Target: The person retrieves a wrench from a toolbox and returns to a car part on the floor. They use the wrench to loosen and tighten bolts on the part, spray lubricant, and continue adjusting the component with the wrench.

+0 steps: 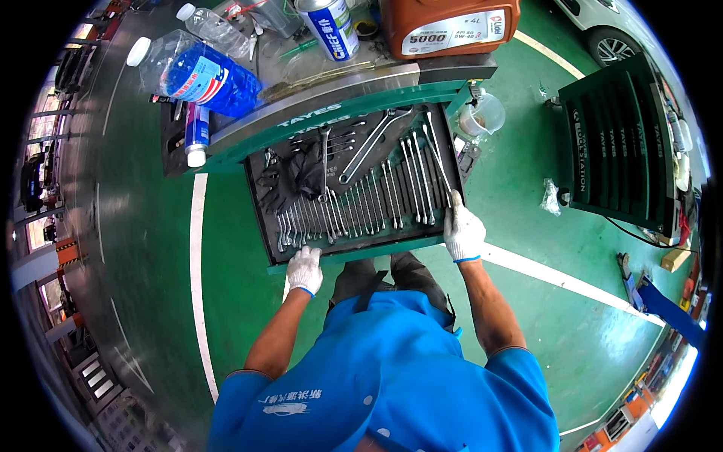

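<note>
A green-fronted drawer (354,248) stands open below me, with a dark tray holding rows of silver combination wrenches (388,194), a large adjustable wrench (365,151) and black gloves (297,173). My left hand (305,270), in a white knit glove, has its fingers curled on the front edge of the drawer at the lower left. My right hand (463,228), also gloved, is at the drawer's right end, fingers closed round the lower end of a long wrench (439,158) that lies at a slant.
The cabinet top (294,75) holds a blue-liquid bottle (215,79), spray cans (327,26) and a brown jug (448,22). A clear pitcher (482,113) is beside it. At right are another green tool cabinet (614,151), a car (606,45) and a blue jack (666,305).
</note>
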### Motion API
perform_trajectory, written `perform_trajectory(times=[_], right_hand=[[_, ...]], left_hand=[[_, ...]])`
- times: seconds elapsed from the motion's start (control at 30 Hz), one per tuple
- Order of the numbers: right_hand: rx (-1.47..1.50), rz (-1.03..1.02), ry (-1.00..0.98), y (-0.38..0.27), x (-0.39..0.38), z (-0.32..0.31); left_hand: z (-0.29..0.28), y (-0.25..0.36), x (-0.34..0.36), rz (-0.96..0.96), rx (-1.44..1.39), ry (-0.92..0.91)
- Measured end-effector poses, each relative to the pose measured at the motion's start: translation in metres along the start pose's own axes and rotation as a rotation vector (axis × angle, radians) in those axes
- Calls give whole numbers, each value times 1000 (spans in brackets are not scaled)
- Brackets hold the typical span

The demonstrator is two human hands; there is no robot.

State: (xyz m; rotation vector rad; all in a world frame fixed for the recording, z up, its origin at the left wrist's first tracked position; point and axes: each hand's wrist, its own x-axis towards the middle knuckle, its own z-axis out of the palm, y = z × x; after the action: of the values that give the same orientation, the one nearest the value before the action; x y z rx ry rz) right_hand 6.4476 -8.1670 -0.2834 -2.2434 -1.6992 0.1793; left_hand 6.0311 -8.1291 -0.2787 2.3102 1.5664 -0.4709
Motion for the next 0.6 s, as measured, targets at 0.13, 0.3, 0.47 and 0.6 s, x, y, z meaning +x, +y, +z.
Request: perform_trajectory(times=[0.13,0.3,0.47,0.6], right_hand=[[-119,47,-136,-6,8,6],[-153,136,-313,-22,22,-6],[-147,188,-431,-22,31,9],[-117,197,-428,-22,25,16]], left_hand=[[2,2,0,-2,12,-1],[5,-1,3,-38,6,-11],[5,0,3,-41,-22,0],[5,0,1,-46,-27,-24]])
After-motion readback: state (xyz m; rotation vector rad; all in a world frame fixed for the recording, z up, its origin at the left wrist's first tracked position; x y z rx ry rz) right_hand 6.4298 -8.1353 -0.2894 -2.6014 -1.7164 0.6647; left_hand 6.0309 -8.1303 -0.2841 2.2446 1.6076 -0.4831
